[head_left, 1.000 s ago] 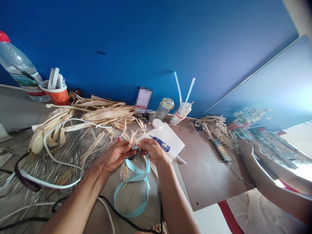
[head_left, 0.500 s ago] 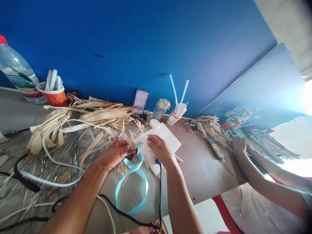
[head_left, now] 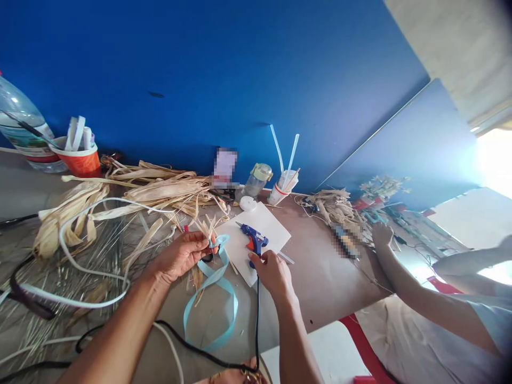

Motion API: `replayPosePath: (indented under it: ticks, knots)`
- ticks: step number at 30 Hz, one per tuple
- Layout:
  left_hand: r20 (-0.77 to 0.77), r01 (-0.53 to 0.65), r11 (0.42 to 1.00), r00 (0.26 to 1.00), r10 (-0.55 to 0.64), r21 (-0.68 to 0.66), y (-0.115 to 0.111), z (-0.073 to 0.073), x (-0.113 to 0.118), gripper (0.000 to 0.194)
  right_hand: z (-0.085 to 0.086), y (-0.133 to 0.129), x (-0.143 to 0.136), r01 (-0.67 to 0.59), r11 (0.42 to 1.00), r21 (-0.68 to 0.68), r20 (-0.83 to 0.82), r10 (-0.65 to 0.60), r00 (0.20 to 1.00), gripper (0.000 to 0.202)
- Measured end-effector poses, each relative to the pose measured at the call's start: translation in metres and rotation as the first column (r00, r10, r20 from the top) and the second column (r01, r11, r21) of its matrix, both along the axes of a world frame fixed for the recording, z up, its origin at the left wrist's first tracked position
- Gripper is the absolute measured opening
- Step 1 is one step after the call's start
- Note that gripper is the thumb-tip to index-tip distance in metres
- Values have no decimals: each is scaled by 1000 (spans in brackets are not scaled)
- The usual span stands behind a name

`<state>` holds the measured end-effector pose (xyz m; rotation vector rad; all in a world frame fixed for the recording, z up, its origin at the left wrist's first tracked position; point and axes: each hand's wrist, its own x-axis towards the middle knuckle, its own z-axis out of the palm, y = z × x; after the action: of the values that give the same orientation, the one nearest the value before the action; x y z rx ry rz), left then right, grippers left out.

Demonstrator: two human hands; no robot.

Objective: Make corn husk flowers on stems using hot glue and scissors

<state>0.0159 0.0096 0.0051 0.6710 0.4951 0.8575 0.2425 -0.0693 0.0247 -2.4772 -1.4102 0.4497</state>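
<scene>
My left hand (head_left: 190,253) is closed in a pinch on a small bundle of dry corn husk (head_left: 208,226) with light blue ribbon (head_left: 230,298) around its base. The ribbon's long tail loops down onto the table. A blue glue gun (head_left: 256,240) with an orange trigger is over white paper, its nozzle pointing up and left. My right hand (head_left: 274,272) is at the lower end of its handle, thumb and fingers closed around it. From there a black cord runs down towards me. Dark scissor handles show partly beneath my left hand.
Corn husks (head_left: 172,189) and thin clear sticks (head_left: 92,256) cover the left side. Behind are a red cup (head_left: 80,160), a bottle (head_left: 26,128), a jar (head_left: 256,181) and a cup with glue sticks (head_left: 282,189). White and black cables cross the table. A co-worker's arm (head_left: 404,272) reaches in from the right.
My right hand has drawn back and down from over the glue gun to its handle end, uncovering the gun. The left hand keeps its pinch. The whole view has shifted slightly.
</scene>
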Motion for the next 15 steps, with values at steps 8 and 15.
replayPosePath:
  ticks: [8,15]
  knots:
    - [-18,-5,1000,1000,5,-12,0,2,0,19,-5,20,0,1,999,-51,20,0,1000,31]
    - [5,-16,999,1000,16,-28,-1,2,0,18,-7,15,9,403,890,215,-676,-162,719,23]
